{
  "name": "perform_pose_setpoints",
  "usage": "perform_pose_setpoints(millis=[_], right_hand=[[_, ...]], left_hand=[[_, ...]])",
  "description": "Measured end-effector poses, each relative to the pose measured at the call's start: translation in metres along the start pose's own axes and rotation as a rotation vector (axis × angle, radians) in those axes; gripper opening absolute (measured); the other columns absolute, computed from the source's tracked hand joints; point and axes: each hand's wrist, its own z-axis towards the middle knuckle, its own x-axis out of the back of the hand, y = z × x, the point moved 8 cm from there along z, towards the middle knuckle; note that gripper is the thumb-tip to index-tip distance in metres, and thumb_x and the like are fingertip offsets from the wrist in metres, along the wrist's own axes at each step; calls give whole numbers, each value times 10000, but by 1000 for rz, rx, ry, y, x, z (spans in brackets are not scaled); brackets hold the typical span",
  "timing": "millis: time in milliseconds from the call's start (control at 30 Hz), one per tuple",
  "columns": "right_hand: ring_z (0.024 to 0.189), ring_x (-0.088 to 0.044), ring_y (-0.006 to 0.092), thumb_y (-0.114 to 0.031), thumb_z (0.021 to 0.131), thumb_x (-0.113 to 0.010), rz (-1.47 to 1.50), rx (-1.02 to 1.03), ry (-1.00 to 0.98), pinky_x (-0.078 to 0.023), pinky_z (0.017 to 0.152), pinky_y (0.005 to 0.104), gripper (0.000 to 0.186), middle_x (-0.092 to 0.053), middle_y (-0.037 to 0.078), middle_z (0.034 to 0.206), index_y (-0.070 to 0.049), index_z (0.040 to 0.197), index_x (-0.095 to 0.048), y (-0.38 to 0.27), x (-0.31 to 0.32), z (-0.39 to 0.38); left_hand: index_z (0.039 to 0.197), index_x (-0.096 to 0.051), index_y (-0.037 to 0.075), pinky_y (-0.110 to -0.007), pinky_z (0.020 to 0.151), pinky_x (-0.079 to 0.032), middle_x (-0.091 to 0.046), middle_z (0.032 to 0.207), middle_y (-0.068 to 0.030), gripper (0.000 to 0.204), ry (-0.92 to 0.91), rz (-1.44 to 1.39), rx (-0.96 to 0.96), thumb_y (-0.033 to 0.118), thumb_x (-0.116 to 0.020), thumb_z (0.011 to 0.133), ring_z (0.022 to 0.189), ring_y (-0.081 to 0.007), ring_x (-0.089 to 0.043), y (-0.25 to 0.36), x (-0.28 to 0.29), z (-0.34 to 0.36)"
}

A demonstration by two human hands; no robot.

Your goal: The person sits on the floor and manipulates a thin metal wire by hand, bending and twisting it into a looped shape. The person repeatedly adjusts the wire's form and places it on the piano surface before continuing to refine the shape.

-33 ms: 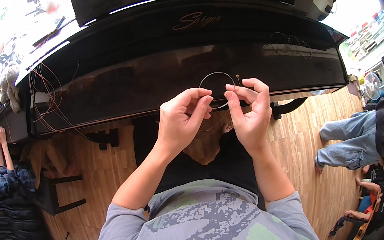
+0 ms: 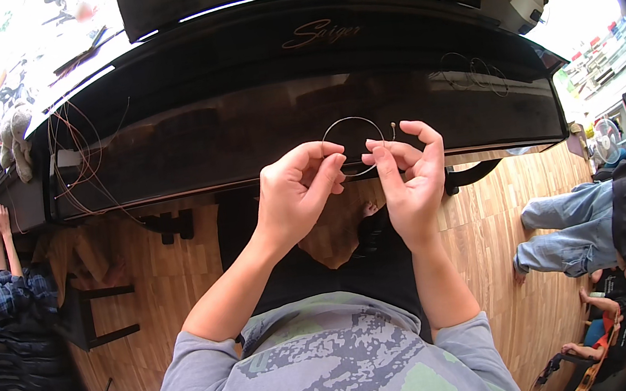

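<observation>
In front of my chest I hold a thin metal guitar string wound into a small loop. My left hand pinches the loop's left side between thumb and fingers. Thumb and index finger of my right hand close on its right side, the other fingers partly raised. Beside the right fingers sticks up a short end of the string with a small ball on it. The fingers hide parts of the loop where they grip it.
Beyond my hands is a glossy black piano. Loose coppery strings lie on its left end, coiled silvery ones on its right. A person in plaid sits left; a person in jeans is right.
My right fingers have shifted slightly, with the index finger bent differently. The ball end now stands a little farther right. The loose strand below my hands no longer shows.
</observation>
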Motion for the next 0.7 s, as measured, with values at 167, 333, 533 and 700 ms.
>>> perform_pose_setpoints(millis=[167, 333, 533, 700], right_hand=[[811, -661, 141, -52, 913, -594, 335, -210, -85, -526, 746, 245, 346, -679, 129, 905, 20, 1217, -445, 13, 0, -4], [722, -600, 77, -38, 899, -608, 351, -240, -92, -496, 684, 206, 119, -646, 56, 830, 22, 999, -634, 16, 3, -9], [656, -524, 30, -25, 866, -646, 18, -190, -269, -418, 600, 170, 77, -622, 19, 805, 13, 927, -673, 21, 6, 0], [717, -610, 71, -38, 882, -623, 310, -434, -324, -503, 678, 207, 91, -654, 44, 825, 16, 948, -652, 28, -1, -7]], left_hand=[[987, -645, -29, -183, 532, -505, -656, 713, -55, 167, 27, -120, 148, 118, -612, 917, 575, -80, -624, -11, 7, 5], [992, -643, -29, -183, 522, -498, -650, 703, -52, 169, 28, -151, 171, 119, -612, 917, 566, -77, -620, -14, 7, 6], [1035, -643, -26, -185, 545, -512, -650, 711, -43, 188, -37, -156, 182, 116, -611, 915, 586, -65, -617, -12, 2, 5], [1062, -642, -21, -182, 569, -520, -650, 726, -36, 201, -85, -97, 194, 115, -602, 919, 621, -52, -614, -11, -2, 4]])
